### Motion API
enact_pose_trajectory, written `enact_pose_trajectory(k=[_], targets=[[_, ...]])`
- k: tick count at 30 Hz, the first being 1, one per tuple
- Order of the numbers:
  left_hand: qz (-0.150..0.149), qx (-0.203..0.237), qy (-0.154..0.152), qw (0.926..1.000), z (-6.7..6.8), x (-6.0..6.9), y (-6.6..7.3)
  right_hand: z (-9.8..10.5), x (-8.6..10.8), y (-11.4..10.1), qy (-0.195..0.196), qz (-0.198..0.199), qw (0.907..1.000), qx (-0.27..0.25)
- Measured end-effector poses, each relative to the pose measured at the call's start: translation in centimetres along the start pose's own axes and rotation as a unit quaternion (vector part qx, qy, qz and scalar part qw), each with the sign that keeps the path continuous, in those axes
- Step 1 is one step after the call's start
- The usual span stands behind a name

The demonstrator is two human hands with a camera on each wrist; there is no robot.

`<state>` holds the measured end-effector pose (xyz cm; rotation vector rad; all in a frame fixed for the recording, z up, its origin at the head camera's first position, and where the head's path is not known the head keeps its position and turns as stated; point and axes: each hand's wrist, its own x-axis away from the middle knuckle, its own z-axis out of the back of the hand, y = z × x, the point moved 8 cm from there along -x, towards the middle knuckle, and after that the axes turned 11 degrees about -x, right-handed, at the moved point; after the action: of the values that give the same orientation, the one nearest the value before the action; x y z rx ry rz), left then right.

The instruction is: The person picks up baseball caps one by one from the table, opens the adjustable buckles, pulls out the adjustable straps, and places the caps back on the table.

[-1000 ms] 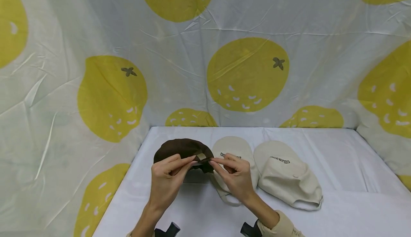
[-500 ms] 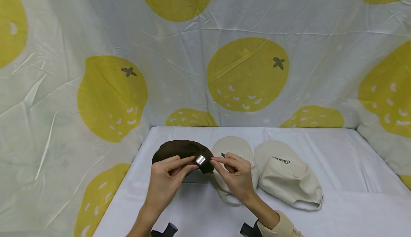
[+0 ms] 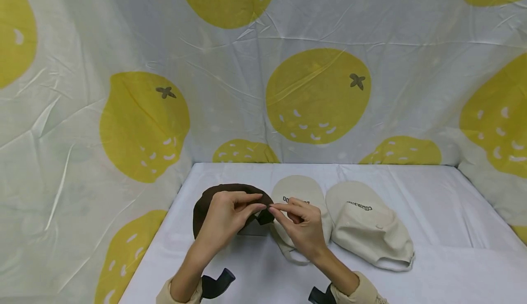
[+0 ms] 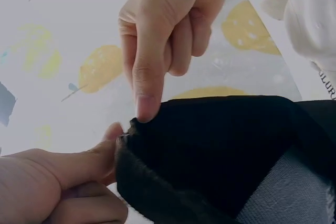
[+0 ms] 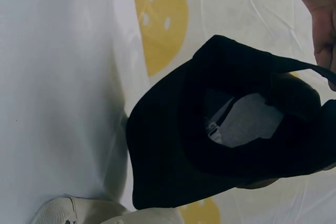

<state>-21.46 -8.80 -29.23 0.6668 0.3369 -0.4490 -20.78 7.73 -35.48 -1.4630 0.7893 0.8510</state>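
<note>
A dark brown cap [image 3: 239, 188] is held up at the left of the table, its back strap toward the person. My left hand [image 3: 228, 214] pinches the strap end of the cap between thumb and fingers. Just right of it, my right hand [image 3: 302, 224] pinches the other part of the strap with thumb and forefinger. The fingertips nearly meet. In the right wrist view the cap's hollow inside and curved brim [image 5: 157, 140] show, with a pale patch inside the crown. The strap's metal clasp is hidden behind the fingers in the head view.
Two cream caps with dark lettering lie on the white tablecloth [image 3: 457, 212]: one cream cap [image 3: 302, 187] partly behind my right hand, another cream cap [image 3: 368, 221] further right. A lemon-print curtain [image 3: 230, 93] surrounds the table at the back and sides.
My left hand has shifted right, closer to the right hand. The shiny clasp seen half a second ago has gone out of sight. The brown cap has sunk slightly; the right hand has stayed put.
</note>
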Motion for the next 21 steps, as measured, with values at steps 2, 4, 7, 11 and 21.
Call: enact_pose_trajectory(k=[2,4,7,11,21], targets=[[0.003,-0.005,-0.017,0.9998,-0.2,-0.2,0.0,0.0,0.0,0.0,-0.003,-0.002,1.0000,-0.002],[0.006,-0.008,-0.033,0.9994,-0.3,-0.4,-0.2,-0.1,0.0,0.0,-0.007,-0.002,1.0000,-0.003],[0.016,-0.002,-0.055,0.9984,-0.5,-0.6,-0.4,-0.2,0.0,0.0,-0.016,0.000,0.9999,-0.006],[0.034,0.017,-0.081,0.9960,-0.8,-0.7,-0.8,-0.5,0.1,0.0,-0.025,0.003,0.9996,-0.010],[0.069,0.069,-0.084,0.9917,-1.1,-0.7,-1.3,-0.5,0.2,-0.2,-0.026,0.009,0.9995,-0.013]])
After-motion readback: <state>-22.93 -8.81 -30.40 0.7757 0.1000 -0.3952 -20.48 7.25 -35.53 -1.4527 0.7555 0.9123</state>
